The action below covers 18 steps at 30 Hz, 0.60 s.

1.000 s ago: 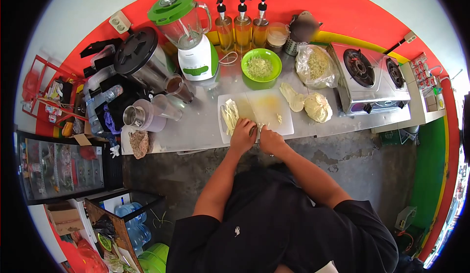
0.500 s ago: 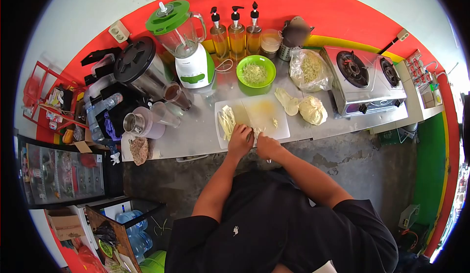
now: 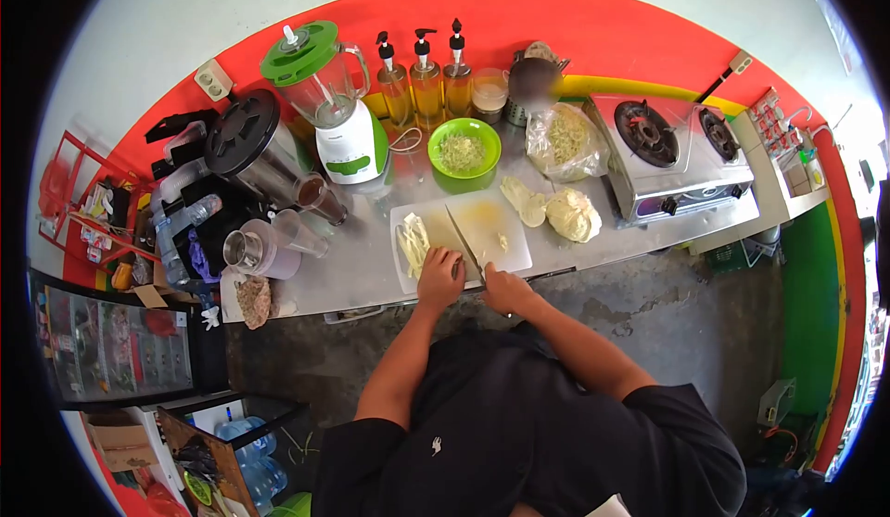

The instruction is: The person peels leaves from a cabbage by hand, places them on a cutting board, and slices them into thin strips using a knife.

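Holding a knife [image 3: 464, 241], the right hand [image 3: 505, 287] has its fingers wrapped tight around the handle. The blade lies on the white cutting board [image 3: 512, 248], pointing away from the person. The left hand [image 3: 440, 278] rests curled on the board just beside the blade; I cannot tell if it grips anything. Cabbage strips [image 3: 412, 239] lie near that hand. A green bowl [image 3: 464, 179] sits behind the board.

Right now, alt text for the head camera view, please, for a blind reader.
From above, a person's right hand holds a knife on a white cutting board, left hand on the board beside pale sliced strips. A green bowl, blender and gas stove stand behind.
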Motion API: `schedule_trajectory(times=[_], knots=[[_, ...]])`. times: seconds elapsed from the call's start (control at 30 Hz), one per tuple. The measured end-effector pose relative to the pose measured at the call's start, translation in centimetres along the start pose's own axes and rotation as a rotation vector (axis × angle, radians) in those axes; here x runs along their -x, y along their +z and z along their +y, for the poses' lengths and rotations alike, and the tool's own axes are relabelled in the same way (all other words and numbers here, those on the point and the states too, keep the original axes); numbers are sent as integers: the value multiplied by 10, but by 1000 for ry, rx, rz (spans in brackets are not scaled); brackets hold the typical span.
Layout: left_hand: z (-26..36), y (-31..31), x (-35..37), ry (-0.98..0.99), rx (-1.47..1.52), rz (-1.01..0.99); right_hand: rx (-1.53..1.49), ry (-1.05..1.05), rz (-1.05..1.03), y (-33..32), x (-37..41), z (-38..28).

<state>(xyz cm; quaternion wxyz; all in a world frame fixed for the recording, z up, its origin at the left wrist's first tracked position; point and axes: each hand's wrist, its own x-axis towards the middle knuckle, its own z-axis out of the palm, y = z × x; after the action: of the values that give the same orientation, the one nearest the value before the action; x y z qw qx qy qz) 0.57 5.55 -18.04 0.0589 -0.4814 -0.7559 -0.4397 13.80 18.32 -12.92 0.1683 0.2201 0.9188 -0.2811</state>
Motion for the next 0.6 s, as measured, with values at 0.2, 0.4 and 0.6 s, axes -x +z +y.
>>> schedule_trajectory(times=[0.2,0.4,0.6], knots=[[1,0,-2,-36,-75,-74,-26,123,69,-5,14,29],[12,4,-18,-27,-325,-120,36,204,159,-11,21,25],[21,13,-32,-166,-233,-312,8,110,186,-6,21,15]])
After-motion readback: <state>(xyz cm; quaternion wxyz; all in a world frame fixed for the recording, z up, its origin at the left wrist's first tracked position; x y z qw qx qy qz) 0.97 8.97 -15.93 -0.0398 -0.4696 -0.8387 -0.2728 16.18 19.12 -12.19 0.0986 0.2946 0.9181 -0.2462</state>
